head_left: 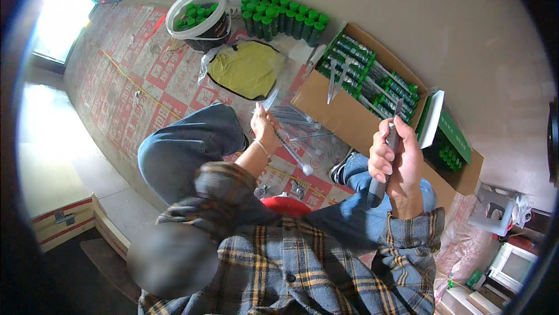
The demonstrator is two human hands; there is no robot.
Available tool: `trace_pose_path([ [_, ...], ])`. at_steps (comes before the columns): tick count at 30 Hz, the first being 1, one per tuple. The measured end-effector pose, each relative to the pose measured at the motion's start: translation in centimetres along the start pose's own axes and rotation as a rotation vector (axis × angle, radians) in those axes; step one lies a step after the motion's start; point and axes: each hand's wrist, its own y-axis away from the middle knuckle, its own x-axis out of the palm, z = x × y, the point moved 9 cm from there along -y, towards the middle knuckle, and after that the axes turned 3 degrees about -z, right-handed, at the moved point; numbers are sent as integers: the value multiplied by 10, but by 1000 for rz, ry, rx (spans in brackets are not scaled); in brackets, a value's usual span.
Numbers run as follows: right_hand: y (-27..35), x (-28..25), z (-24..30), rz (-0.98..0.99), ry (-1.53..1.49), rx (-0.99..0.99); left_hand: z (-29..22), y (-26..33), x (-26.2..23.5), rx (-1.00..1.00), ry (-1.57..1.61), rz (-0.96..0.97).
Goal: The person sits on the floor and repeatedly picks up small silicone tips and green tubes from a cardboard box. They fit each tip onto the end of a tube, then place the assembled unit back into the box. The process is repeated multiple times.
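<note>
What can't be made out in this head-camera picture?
In the head view:
Lower contents of the round black bucket: hidden by green-capped cylinders on top.
Gripped stretch of the long translucent plastic nozzle: covered by the left hand.
Palm side of the slim dark-grey tool: hidden by the right hand.
Whatever lies under the round grey patch, lower left: blurred.

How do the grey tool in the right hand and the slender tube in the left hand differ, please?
The grey tool is dark and thick-bodied; the tube is paler and thinner. The tool's top leans right in the picture; the tube's leans left. Both are elongated and held.
</note>
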Motion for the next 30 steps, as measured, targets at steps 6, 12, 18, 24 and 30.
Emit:
trace_pose_path([
  [6,-3,-16,17,-26,-2,-69,173,-146,-123,-254,243,-262],
  [12,-10,-31,23,-107,-13,-50,183,-160,-33,-400,-61,38],
  [18,-12,-30,35,-79,-73,-64,66,-130,-23,182,-532,-400],
  [24,-6,-37,41,-86,-99,-76,10,-7,142,1344,-1107,411],
  [30,2,-35,44,-28,-125,-97,44,56,190,1496,-1317,926],
])
